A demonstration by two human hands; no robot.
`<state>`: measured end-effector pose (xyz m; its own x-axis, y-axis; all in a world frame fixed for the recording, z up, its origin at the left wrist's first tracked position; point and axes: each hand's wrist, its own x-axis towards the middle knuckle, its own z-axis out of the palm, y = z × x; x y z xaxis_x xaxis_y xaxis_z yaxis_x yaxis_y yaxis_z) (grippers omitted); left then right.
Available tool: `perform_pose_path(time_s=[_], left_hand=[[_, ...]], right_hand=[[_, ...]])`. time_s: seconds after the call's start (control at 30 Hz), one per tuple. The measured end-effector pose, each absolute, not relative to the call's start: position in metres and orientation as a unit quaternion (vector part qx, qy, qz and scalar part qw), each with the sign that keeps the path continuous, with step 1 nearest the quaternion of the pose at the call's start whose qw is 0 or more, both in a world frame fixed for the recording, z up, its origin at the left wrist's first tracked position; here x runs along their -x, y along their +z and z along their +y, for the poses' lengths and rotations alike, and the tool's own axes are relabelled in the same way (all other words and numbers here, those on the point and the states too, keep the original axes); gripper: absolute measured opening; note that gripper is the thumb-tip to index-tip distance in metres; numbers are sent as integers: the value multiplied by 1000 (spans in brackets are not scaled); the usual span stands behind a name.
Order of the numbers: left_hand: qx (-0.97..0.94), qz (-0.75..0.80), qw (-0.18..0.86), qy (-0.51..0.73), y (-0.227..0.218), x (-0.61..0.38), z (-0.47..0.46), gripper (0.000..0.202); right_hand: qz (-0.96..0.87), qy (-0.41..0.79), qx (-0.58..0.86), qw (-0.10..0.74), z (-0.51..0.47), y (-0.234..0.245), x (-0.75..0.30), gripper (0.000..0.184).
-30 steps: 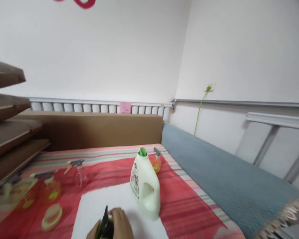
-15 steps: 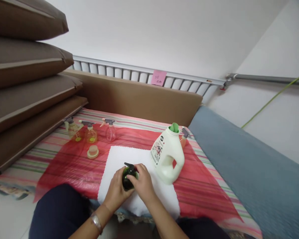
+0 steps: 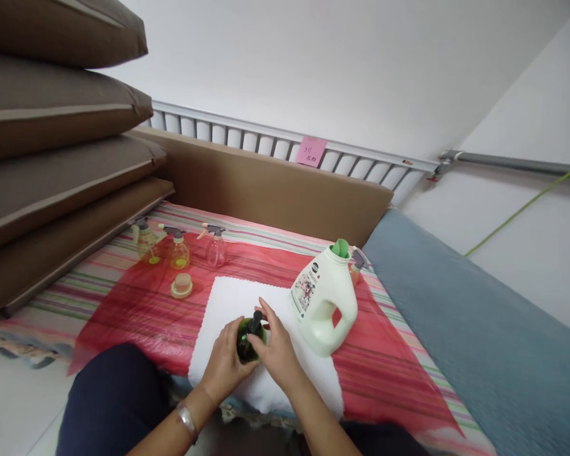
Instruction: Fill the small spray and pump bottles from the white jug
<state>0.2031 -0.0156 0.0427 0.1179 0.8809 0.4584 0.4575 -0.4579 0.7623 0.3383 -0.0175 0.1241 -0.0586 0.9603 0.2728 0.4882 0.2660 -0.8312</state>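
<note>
Dark green plastic sits between your palms: in the head view, the dark green bottle (image 3: 247,342) stands upright on the white towel (image 3: 228,304), close in front of you at the near middle of the red sheet (image 3: 137,316). Your left hand (image 3: 225,361) is wrapped around the bottle's body from nine o'clock, and your right hand (image 3: 278,351) comes in from three o'clock with its fingertips pinched on the black pump head (image 3: 255,323), so the two hands are together and clamped on the one bottle. The white jug (image 3: 325,304) with its green cap (image 3: 341,248) stands at two o'clock from the bottle, near your right hand but not touching it. Three small spray bottles (image 3: 178,250) line up at about eleven o'clock near the far edge of the sheet, with a small round lid (image 3: 182,285) just in front of them. Brown cushions (image 3: 52,158) are stacked at ten o'clock and a grey blanket (image 3: 456,329) runs along three o'clock. The step in hand looks like working the pump top on its neck. The next move likely calls for you to hold the body firm and upright with the left hand while the right turns, and to keep your elbow clear of the jug.
</note>
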Motion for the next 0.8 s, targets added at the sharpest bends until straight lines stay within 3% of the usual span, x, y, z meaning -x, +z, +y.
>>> perform_pose_path(time_s=[0.13,0.4,0.67,0.8], left_hand=[[-711,471,223,472,42,-204,-16,71],[-714,473,231,462,42,-203,-15,77],[-715,483,223,454,34,-201,-17,77],[-721,484,216,446,31,-202,-17,79]], right_hand=[[-663,228,575,422,-18,123,-338,58],[-706,254,490,443,-16,156,-345,50],[-550,329,456,618,31,213,-368,54],[-491,364,458,645,70,238,-362,56]])
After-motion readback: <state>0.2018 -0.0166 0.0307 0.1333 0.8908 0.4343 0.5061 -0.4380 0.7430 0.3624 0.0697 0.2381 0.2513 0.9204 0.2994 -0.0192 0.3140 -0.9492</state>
